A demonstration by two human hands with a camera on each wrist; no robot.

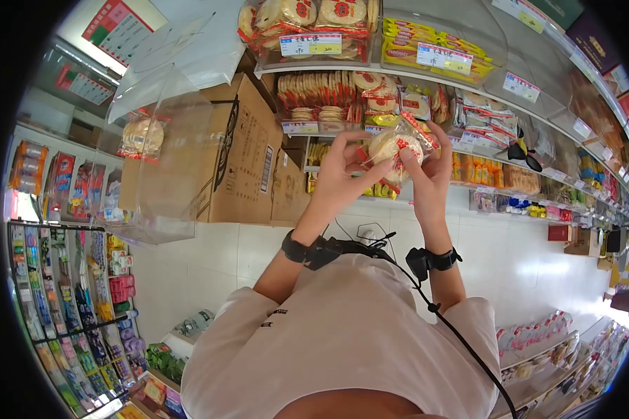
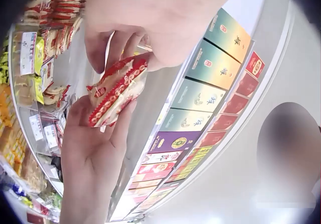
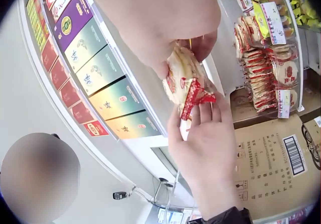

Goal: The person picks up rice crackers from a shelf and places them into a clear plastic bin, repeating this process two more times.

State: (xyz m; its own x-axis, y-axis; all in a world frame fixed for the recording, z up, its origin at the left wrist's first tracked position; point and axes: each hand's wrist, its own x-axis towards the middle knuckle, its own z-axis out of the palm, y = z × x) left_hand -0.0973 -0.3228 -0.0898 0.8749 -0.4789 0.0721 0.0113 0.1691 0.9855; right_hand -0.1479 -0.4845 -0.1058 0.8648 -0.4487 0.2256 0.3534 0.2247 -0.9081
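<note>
A clear-and-red packet of round pale crackers [image 1: 388, 150] is held up in front of the shelves, between both hands. My left hand [image 1: 339, 178] grips its left side, thumb stretched across the front. From the right, my right hand [image 1: 432, 174] pinches the packet, its thumb pressed on the printed face. In the left wrist view the red crimped end of the packet [image 2: 118, 96] shows between the hands. The right wrist view shows the cracker packet [image 3: 185, 78] edge-on, with a red flap by the left hand's fingertips [image 3: 203, 114]. The near hand hides part of the packet in each wrist view.
Similar cracker packs [image 1: 318, 91] fill the shelf bins ahead, with price tags [image 1: 311, 45] along the edges. Cardboard boxes [image 1: 241, 153] and a clear bin [image 1: 154, 188] stand at the left. Sunglasses [image 1: 524, 152] hang at the right shelf. Gift boxes [image 2: 215, 63] line an upper shelf.
</note>
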